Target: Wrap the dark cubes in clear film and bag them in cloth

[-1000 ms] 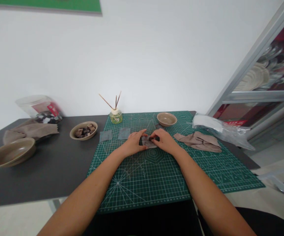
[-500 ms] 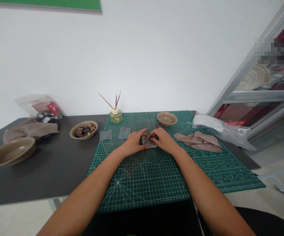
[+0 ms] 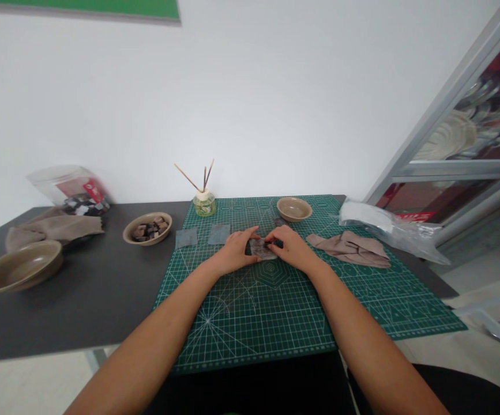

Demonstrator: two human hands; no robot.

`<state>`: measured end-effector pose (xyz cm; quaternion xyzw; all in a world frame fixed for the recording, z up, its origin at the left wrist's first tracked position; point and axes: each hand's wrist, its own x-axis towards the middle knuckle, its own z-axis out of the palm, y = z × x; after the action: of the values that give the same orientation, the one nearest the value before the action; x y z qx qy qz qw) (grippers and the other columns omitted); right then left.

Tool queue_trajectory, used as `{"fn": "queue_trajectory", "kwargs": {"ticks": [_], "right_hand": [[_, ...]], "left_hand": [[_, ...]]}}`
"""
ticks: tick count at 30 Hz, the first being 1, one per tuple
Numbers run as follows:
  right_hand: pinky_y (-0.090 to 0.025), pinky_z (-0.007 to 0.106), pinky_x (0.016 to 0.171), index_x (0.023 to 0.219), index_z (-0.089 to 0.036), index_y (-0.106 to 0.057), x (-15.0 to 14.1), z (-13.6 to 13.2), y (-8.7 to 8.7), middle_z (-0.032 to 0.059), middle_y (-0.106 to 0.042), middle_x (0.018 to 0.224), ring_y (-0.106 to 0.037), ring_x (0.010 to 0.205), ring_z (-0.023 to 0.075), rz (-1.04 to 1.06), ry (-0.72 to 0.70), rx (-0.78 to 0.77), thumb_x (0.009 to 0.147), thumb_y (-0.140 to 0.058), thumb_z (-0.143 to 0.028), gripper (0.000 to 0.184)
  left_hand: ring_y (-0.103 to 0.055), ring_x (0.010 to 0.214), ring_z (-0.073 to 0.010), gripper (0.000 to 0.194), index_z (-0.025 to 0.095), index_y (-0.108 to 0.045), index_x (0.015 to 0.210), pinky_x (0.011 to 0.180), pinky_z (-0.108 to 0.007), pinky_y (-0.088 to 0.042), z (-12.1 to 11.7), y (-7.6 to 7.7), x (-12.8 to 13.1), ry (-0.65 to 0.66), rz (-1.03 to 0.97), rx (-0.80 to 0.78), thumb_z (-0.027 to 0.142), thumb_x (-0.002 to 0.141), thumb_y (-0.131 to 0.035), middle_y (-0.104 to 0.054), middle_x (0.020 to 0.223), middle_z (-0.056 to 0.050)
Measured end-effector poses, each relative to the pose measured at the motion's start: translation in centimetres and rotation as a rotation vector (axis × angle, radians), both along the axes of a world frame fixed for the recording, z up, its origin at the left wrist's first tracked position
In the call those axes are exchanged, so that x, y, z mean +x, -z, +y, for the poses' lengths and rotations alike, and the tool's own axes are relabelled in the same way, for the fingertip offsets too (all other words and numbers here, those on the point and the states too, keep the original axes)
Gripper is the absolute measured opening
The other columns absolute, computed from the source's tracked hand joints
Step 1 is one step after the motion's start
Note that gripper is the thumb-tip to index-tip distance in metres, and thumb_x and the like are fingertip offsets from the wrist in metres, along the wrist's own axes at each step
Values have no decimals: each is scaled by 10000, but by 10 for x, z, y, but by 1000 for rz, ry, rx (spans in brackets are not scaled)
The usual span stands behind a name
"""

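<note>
On the green cutting mat [image 3: 271,323] lies a small grey square piece [image 3: 260,249] with a mottled surface. My left hand [image 3: 236,251] grips its left side, with the thumb at the near edge and the fingers at the far edge. My right hand [image 3: 293,248] is closed in a pinch over the square's right part. A small dark piece [image 3: 277,244] shows at its fingertips, too small to name. Two greyish translucent squares, a larger one [image 3: 220,234] and a smaller one [image 3: 186,238], lie flat to the left of my hands.
Behind my right hand stands a tan bowl [image 3: 293,210]. A crumpled brown cloth [image 3: 353,249] and a plastic bag [image 3: 388,227] lie rightward. Leftward are a bowl of small brown pieces [image 3: 147,229], a large bowl [image 3: 18,268], another cloth [image 3: 55,227], a clear tub [image 3: 70,187] and a reed diffuser [image 3: 205,203].
My right hand's fingertips have shifted slightly right, and more of the grey square's surface shows between my hands. My left hand stays in place.
</note>
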<state>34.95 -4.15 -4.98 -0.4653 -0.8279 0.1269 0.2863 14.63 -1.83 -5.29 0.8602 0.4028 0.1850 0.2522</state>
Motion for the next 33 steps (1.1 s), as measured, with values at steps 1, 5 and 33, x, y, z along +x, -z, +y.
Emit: {"fn": "queue_trajectory", "kwargs": {"ticks": [1,5,33], "right_hand": [[-423,351,817,882,-175,-649,0,0,0,44,-659,873,-532,880,199,2,-12,3,782,-598,-44,173],[-420,357,820,904,-174,-661,-4,2,2,48,-660,869,-529,877,201,-8,-33,9,784,-612,-45,183],[-426,357,793,945,-165,-631,-11,2,0,52,-628,859,-514,877,206,-23,-23,32,791,-625,-57,189]], "left_hand": [[-482,1247,-306,824,184,-324,1417,1073,-470,-321,0,0,0,0,0,2,241,708,-740,-586,1309,-95],[-484,1248,-303,819,194,-323,1418,1073,-469,-320,1,2,0,0,6,10,245,712,-736,-585,1311,-92],[-484,1244,-301,814,158,-338,1415,1072,-457,-332,0,0,1,-19,10,7,240,708,-733,-565,1329,-113]]}}
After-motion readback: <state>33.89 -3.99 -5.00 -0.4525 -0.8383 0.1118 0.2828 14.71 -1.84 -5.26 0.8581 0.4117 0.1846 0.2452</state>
